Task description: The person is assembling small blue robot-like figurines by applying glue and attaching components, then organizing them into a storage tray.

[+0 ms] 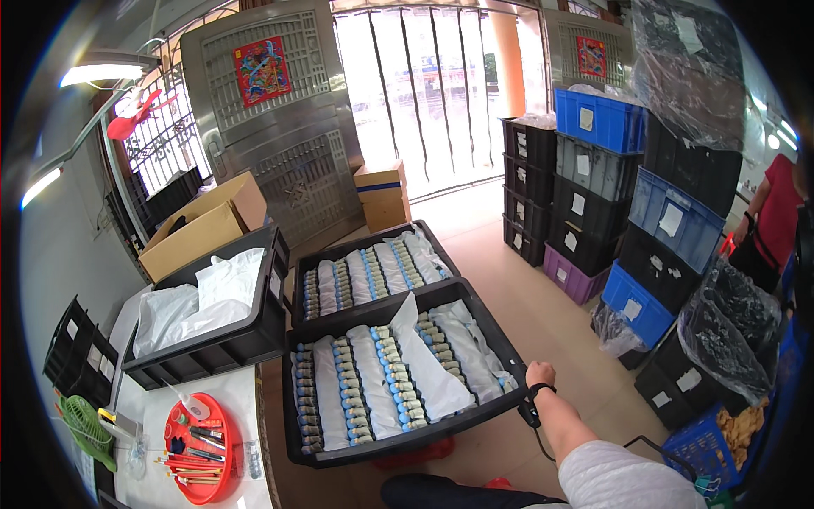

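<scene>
My right hand (540, 374) is closed beside the right rim of the nearer black crate (502, 409). Whatever its curled fingers hold, if anything, is hidden. A black band (539, 390) with a cable circles that wrist. Rows of small cylindrical parts (395, 373), pale with blue ends, lie in the crate between white sheets (373, 382). One white sheet (428, 360) stands up loosely across the rows. Directly behind, a second black crate (307, 316) holds similar rows. My left hand is out of view.
On the left table (259, 462) are a red tray (231, 475) of brushes and tools and a black bin (275, 314) with white sheets. Stacked crates (632, 233) line the right side. A person in red (773, 204) stands at far right. Cardboard boxes (383, 204) stand behind.
</scene>
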`<state>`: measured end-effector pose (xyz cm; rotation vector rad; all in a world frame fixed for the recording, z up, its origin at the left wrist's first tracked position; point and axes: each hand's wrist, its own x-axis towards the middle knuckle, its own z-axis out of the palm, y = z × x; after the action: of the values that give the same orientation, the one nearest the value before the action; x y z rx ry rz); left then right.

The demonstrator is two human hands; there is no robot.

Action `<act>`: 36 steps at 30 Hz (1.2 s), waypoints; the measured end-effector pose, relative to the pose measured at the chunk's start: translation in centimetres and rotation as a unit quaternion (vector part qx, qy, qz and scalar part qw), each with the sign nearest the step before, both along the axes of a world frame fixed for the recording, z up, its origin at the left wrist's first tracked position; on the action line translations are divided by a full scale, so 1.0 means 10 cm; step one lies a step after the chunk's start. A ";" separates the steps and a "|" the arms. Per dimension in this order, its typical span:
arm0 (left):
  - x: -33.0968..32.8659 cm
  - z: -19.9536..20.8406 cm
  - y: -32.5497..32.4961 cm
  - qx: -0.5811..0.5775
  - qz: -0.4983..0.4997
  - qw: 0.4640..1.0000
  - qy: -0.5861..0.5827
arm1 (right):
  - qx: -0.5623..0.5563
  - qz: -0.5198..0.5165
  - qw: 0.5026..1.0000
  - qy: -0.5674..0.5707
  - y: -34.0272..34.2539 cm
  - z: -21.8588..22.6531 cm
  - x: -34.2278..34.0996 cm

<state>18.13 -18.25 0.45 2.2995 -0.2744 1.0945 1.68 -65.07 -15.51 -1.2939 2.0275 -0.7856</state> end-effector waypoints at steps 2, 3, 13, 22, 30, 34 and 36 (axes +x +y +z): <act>0.00 -0.02 0.01 0.002 -0.001 1.000 -0.006 | 0.005 0.003 1.000 -0.001 0.00 0.01 -0.01; 0.00 -0.02 0.01 -0.001 0.001 1.000 -0.001 | 0.006 0.004 1.000 0.001 0.00 0.00 -0.01; -0.01 0.01 -0.01 0.003 0.002 1.000 -0.002 | 0.044 0.031 0.999 0.008 -0.02 0.04 -0.03; -0.02 0.00 0.02 0.008 0.001 1.000 -0.003 | 0.036 0.022 0.999 0.008 0.01 0.02 -0.03; 0.00 -0.01 0.00 0.012 0.005 1.000 0.001 | 0.038 0.024 0.999 0.015 0.00 0.02 -0.02; 0.00 -0.01 0.03 0.006 -0.005 1.000 -0.013 | 0.023 0.034 0.999 0.000 -0.10 -0.11 -0.08; 0.03 -0.05 0.04 0.000 -0.015 1.000 -0.002 | 0.033 0.065 0.997 0.018 -0.13 -0.15 -0.04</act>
<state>18.40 -17.81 -0.02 2.2857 -0.3082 1.0841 1.27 -66.42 -17.06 -1.3952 1.9586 -0.6346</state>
